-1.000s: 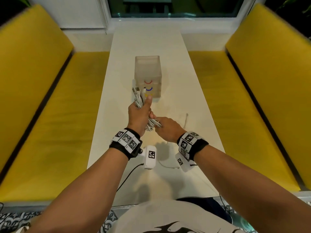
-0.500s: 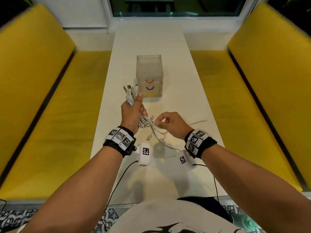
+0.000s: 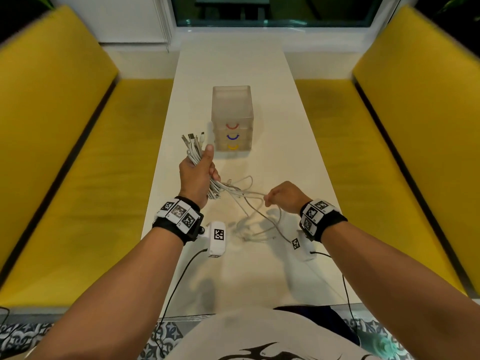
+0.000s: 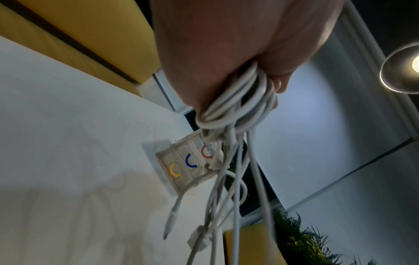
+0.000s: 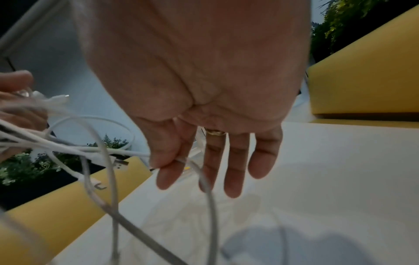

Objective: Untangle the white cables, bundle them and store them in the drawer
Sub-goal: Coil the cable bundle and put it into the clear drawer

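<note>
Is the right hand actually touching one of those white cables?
Touching. The right wrist view shows the right hand pinching one strand of the white cables between thumb and forefinger, other fingers loose.

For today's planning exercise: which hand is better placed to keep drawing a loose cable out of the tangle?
Right. The right hand pinches one strand away from the bundle, which the left hand grips.

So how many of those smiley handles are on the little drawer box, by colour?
On the drawer box:
red handle: 1
blue handle: 1
yellow handle: 1
Total: 3
</note>
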Demonstrator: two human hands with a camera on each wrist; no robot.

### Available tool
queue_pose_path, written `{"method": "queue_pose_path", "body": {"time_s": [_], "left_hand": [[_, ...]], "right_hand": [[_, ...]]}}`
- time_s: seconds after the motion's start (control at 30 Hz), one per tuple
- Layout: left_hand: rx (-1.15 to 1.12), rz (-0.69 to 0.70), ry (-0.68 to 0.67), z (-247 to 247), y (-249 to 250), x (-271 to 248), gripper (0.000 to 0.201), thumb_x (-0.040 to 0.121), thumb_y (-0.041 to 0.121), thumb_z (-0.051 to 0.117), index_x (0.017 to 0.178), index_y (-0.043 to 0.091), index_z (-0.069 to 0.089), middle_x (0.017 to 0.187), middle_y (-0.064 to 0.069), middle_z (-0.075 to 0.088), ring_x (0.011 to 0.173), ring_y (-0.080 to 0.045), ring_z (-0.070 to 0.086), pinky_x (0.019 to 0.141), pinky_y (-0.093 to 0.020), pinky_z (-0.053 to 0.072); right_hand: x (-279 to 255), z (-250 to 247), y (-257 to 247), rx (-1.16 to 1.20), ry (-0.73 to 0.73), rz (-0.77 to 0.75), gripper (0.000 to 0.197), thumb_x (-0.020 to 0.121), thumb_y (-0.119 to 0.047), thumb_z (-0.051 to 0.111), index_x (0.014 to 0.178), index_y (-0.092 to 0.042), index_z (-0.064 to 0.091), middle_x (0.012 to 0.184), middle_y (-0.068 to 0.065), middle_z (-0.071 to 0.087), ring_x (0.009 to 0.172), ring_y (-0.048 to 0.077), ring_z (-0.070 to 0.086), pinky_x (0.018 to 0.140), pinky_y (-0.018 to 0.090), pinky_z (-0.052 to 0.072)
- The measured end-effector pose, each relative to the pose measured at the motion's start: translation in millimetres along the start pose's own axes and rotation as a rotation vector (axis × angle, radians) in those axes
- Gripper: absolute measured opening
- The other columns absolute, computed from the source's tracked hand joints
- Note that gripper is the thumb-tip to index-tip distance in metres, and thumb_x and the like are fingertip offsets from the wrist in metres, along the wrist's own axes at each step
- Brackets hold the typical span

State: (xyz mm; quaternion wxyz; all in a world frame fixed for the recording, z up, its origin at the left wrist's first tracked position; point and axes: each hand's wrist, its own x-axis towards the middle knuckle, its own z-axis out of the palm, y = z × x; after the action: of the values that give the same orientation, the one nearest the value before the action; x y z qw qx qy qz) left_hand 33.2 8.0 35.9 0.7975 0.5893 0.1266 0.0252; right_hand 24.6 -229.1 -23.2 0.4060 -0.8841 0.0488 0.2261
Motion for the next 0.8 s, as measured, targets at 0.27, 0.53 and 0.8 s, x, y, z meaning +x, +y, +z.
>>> {"method": "queue_pose_path", "body": {"time_s": [0.27, 0.53, 0.8], "left_hand": [[0.048, 0.020, -0.024, 11, 4, 0, 0.031, 0.095, 0.031, 0.069, 0.072, 0.017, 0.054, 0.046, 0.002, 0.043, 0.040, -0.017, 0.043, 0.051, -0.030, 0.045], [0.059, -0.012, -0.146, 27, -2, -10, 0.046, 0.096, 0.033, 0.068, 0.058, 0.015, 0.050, 0.043, -0.003, 0.041, 0.039, -0.020, 0.041, 0.049, -0.028, 0.041], [0.015, -0.050, -0.196, 24, -7, -19, 0.043, 0.094, 0.037, 0.069, 0.060, 0.017, 0.049, 0.045, 0.000, 0.037, 0.039, -0.017, 0.040, 0.051, -0.029, 0.041]], "right_hand": [[-8, -3, -38, 0.209, 0.133, -0.163, 0.050, 0.087, 0.006, 0.058, 0.134, -0.009, 0.058, 0.131, 0.011, 0.056, 0.123, 0.023, 0.054, 0.098, 0.032, 0.045], [-22, 20, -83, 0.380, -0.189, -0.343, 0.010, 0.086, -0.020, 0.072, 0.086, -0.024, 0.064, 0.078, 0.008, 0.070, 0.077, 0.023, 0.061, 0.075, 0.033, 0.045], [-26, 26, -67, 0.377, -0.499, -0.187, 0.010, 0.087, -0.007, 0.073, 0.085, -0.012, 0.065, 0.067, 0.005, 0.063, 0.062, 0.024, 0.066, 0.063, 0.032, 0.055]]}}
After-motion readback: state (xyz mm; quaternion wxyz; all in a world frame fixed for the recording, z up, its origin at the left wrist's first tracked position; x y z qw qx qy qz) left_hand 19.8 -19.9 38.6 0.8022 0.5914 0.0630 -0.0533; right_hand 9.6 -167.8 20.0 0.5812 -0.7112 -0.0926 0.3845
